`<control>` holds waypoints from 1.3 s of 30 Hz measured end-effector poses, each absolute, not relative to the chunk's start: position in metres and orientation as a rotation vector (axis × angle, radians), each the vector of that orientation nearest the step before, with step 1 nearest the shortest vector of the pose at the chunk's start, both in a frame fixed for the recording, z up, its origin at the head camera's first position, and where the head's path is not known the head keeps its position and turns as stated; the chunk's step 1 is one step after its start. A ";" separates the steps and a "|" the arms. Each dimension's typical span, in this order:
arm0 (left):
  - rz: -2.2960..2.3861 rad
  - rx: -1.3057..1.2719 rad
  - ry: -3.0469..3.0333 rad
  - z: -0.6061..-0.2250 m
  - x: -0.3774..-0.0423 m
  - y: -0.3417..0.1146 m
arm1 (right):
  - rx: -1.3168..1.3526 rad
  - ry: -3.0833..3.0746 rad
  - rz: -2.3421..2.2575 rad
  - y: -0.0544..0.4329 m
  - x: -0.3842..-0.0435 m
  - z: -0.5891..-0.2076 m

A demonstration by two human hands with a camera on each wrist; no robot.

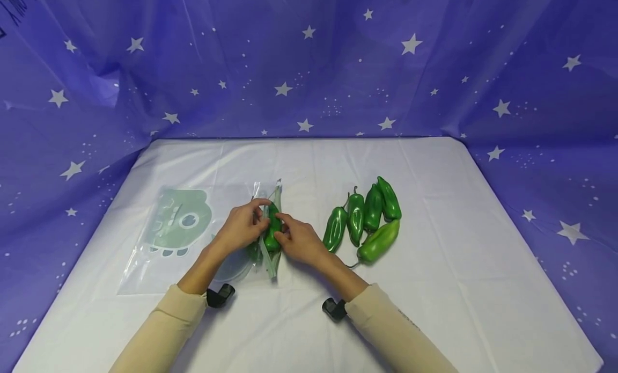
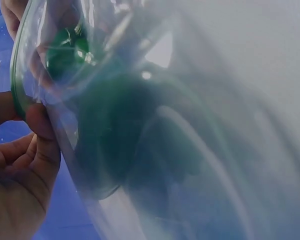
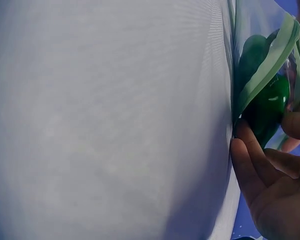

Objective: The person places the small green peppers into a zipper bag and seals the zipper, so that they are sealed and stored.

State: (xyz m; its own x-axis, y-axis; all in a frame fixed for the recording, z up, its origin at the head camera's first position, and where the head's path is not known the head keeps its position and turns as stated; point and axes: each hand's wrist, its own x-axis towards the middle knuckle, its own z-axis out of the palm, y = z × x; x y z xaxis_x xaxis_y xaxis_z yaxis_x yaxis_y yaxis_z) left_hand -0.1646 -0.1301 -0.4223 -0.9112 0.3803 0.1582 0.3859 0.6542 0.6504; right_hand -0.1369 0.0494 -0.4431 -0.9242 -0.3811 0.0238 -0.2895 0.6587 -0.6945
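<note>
A clear zip bag (image 1: 140, 271) with a pale green cartoon monster print lies on the left half of the table, its mouth raised and spread to the right. My left hand (image 1: 240, 227) pinches the upper lip of that mouth between thumb and finger. In my right hand (image 1: 303, 243), a glossy green pepper (image 1: 273, 234) sits between thumb and fingers within the bag's opening. The right wrist view shows this pepper (image 3: 270, 107) between the green zip strips (image 3: 271, 62). Through the film in the left wrist view, another green shape (image 2: 110, 125) shows blurred inside the bag.
Several green peppers (image 1: 355, 218) lie in a cluster right of my right hand, with a lighter green pepper (image 1: 380, 242) nearest me. White cloth (image 1: 434, 308) covers the table. A purple star-patterned curtain (image 1: 338, 67) borders its back and sides.
</note>
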 end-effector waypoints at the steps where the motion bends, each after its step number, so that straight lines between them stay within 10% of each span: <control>1: -1.127 -0.667 -2.845 -0.423 -0.165 -0.131 | -0.556 2.739 -1.136 0.050 -0.137 -0.444; 39: -1.899 -0.665 -2.820 -0.427 -0.160 -0.159 | -0.583 2.773 -1.006 0.041 -0.138 -0.441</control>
State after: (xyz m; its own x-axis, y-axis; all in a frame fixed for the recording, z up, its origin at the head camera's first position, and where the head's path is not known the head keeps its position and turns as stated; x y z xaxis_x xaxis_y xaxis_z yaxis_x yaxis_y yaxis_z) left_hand -0.1605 -0.1594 -0.4266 -0.8766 0.4784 -0.0526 0.1310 0.3425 0.9303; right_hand -0.1382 0.0414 -0.4412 -0.9161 -0.4009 0.0060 -0.3115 0.7021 -0.6403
